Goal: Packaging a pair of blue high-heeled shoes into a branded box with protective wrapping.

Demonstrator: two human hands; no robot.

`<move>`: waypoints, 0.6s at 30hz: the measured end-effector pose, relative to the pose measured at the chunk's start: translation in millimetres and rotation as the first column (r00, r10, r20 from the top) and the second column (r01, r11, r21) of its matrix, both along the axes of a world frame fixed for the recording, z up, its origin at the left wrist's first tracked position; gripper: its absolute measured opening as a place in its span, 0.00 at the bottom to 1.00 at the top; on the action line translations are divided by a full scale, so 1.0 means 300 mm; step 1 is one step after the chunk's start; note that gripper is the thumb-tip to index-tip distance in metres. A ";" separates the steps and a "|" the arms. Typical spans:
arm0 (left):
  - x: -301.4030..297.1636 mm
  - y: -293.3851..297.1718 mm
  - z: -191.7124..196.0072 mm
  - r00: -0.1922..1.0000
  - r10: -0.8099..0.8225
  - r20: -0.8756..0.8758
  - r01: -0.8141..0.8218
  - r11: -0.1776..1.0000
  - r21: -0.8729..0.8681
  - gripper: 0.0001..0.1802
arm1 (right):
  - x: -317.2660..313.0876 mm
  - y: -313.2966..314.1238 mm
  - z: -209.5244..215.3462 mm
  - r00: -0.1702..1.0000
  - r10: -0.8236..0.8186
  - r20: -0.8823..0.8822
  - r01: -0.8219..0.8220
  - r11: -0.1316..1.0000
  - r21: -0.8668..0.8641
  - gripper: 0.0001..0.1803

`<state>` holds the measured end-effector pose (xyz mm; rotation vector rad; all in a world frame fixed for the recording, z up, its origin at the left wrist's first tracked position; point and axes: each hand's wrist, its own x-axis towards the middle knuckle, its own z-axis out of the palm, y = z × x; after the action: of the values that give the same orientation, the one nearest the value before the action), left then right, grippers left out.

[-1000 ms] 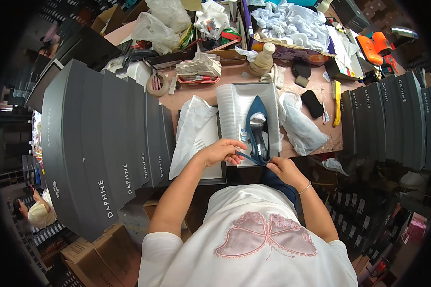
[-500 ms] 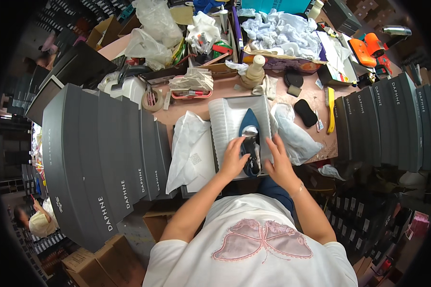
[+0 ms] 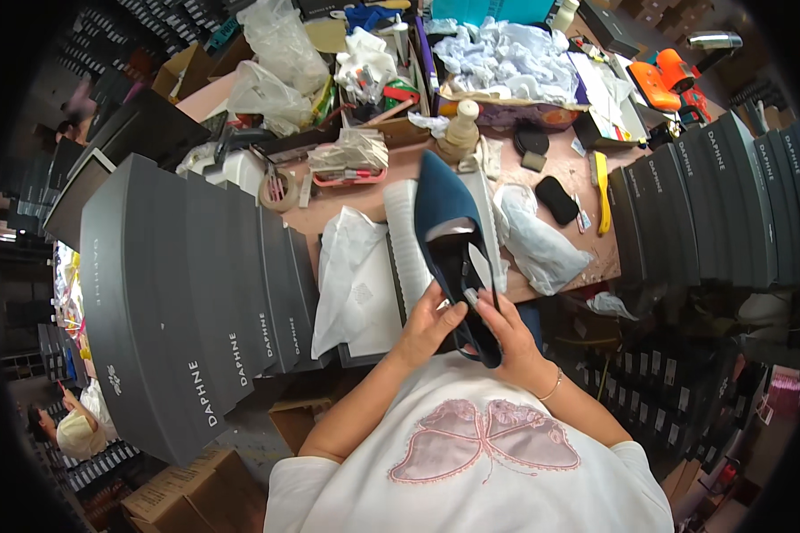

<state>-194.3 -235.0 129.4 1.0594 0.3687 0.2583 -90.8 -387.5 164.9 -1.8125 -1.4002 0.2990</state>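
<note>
Right now both hands hold a blue pointed shoe [image 3: 449, 235] raised over the near edge of the bench [image 3: 587, 258], toe aimed away from the person. The left hand [image 3: 428, 324] is closed around the heel end from the left, thumb up near a small pale tag [image 3: 473, 298]. The right hand [image 3: 507, 342] cups the heel from below and the right, fingers curled against it; what the fingertips pinch there is probably the tag or a strap, but the view is too small to say.

Under the shoe lies an open white box [image 3: 404, 258] with tissue paper [image 3: 351, 275] spilling to its left, and a clear bag [image 3: 538, 244] sits just to its right. Grey boxes [image 3: 196, 284] stand stacked along the left edge.

With the grip all at the heel, the long toe could dip and knock the box or scuff on its rim. A slip could also drop the shoe off the near edge.
</note>
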 end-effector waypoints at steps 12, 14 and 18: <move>-0.081 0.019 0.004 0.949 0.261 -0.176 -0.248 0.965 0.089 0.19 | -0.050 0.033 -0.060 0.974 0.156 -0.162 -0.152 0.988 0.036 0.56; -0.147 0.109 -0.060 0.865 0.386 -0.320 -0.371 0.922 0.108 0.18 | 0.026 0.018 -0.015 0.982 0.103 -0.159 -0.139 0.961 -0.240 0.53; -0.292 0.264 -0.283 0.713 0.475 -0.517 -0.356 0.879 0.317 0.27 | 0.354 -0.073 -0.204 0.904 -0.360 0.233 0.417 0.861 -0.290 0.46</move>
<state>-281.9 -155.9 44.6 1.2322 1.1784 0.3782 15.4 -409.4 103.8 -2.4047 -1.0993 0.1754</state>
